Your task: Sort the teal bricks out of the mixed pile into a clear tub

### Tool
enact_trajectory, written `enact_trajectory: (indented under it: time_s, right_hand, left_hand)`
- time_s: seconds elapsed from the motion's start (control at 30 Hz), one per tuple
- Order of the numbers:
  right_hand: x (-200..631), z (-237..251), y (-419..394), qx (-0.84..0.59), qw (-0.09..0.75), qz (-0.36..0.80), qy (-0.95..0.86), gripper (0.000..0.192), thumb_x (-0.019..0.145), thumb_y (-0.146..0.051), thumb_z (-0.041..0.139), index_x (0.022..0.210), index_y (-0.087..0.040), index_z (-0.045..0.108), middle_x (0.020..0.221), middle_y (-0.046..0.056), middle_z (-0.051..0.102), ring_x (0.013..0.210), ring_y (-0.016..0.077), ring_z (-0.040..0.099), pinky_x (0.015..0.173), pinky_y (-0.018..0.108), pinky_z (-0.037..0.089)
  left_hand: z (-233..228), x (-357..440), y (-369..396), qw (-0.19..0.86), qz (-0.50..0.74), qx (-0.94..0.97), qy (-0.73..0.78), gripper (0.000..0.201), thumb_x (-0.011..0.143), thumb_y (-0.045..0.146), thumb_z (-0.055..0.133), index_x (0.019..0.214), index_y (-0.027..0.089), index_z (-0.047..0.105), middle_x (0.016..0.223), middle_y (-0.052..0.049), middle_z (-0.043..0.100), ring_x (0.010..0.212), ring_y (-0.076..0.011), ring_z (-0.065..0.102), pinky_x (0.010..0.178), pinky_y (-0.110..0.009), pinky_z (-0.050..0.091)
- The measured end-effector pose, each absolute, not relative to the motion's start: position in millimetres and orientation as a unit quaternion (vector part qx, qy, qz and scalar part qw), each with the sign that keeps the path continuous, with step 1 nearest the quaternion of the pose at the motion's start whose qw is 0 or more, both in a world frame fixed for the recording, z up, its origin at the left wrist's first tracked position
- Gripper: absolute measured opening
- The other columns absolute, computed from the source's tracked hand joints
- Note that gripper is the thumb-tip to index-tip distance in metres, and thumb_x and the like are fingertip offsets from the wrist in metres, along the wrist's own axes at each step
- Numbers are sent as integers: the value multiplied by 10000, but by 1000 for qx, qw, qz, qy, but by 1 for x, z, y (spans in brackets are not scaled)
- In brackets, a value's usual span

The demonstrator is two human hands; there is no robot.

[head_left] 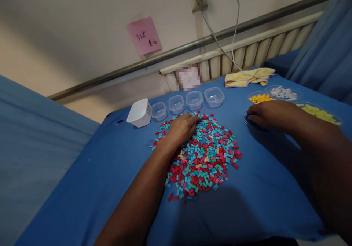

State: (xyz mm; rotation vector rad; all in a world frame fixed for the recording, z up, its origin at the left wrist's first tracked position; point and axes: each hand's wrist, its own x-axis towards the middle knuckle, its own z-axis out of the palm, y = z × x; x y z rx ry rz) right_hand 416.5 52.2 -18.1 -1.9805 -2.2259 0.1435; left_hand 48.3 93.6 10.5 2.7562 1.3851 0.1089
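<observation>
A wide pile of small toy building bricks (pixel 206 158), mostly red and light blue with some green, pink and cream, is spread over the blue cloth. My left hand (pixel 183 128) rests palm down on the pile's upper left part, fingers stretched out among the bricks. On the right, my right hand (pixel 265 114) is over a clear tub (pixel 245 119), its fingers bent down and drawn together. What they hold, if anything, is hidden, as is most of the tub. Just behind this hand is a tub of orange-yellow bricks (pixel 260 98).
Several clear tubs (pixel 194 100) line the back beside a white container (pixel 139 113). Further right are grey bricks (pixel 283 92), yellow-green bricks (pixel 320 114) and a yellow cloth (pixel 249 77). A cable (pixel 220 46) hangs from the wall socket. Blue curtains (pixel 35 154) flank the table.
</observation>
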Motion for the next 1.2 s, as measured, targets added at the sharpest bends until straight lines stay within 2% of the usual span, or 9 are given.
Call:
enact_trajectory:
  time_s: [0.1,0.27,0.47,0.63,0.77,0.93,1.07,1.2]
  right_hand:
    - [401,-4,48,-695,27,26,-718,362,1042,-443,600,1212,-257,860,1166,172,846,955,372,777,782,448,538]
    - [369,14,41,-662,59,3,-747,411,1087,-447,515,1256,-245,830,1199,159,842,991,362,781,740,412,498]
    - [344,7,35,-589,89,-5,-803,393,1126,-396,465,1210,-251,820,1245,115,839,1096,327,766,752,377,446]
    - [336,-2,34,-531,145,13,-835,395,1146,-407,456,1171,-234,810,1178,118,839,1073,322,758,784,387,449]
    - [324,-5,29,-488,193,33,-851,363,1151,-376,475,1136,-219,802,1138,128,834,1049,308,752,837,390,469]
    - [310,-6,23,-460,227,89,-854,341,1157,-358,486,1074,-227,790,1060,112,830,993,286,751,870,390,487]
    - [306,-12,23,-445,247,142,-849,301,1150,-355,515,1096,-228,782,1036,87,827,956,259,756,855,373,495]
    - [306,-17,23,-436,254,152,-850,289,1146,-350,527,1098,-218,779,1036,77,827,946,247,757,847,362,495]
  left_hand:
    - [9,50,94,10,-5,899,437,440,1133,278,470,1477,242,742,1358,-144,730,1207,-306,698,974,-391,555]
    - [14,50,94,23,-7,901,433,373,1117,274,488,1311,195,796,1307,-140,749,1191,-299,702,984,-387,542]
    - [25,44,93,80,-8,886,457,196,962,197,632,1061,214,800,1127,-87,795,925,-257,707,729,-344,465]
    - [27,39,91,108,-17,879,465,186,883,208,691,1046,215,780,1093,-72,804,839,-239,680,660,-341,403]
    - [23,34,93,122,3,883,454,129,885,188,650,968,217,745,969,-54,776,782,-224,648,651,-341,396]
    - [26,26,99,165,89,866,463,153,925,175,636,1010,192,762,1020,-63,783,860,-214,677,748,-327,474]
    - [33,21,99,261,148,817,492,173,914,236,675,1054,179,759,882,-18,751,756,-182,646,667,-293,463]
    - [36,17,99,275,174,799,505,174,855,212,695,1016,163,742,839,-4,718,722,-159,616,643,-278,448]
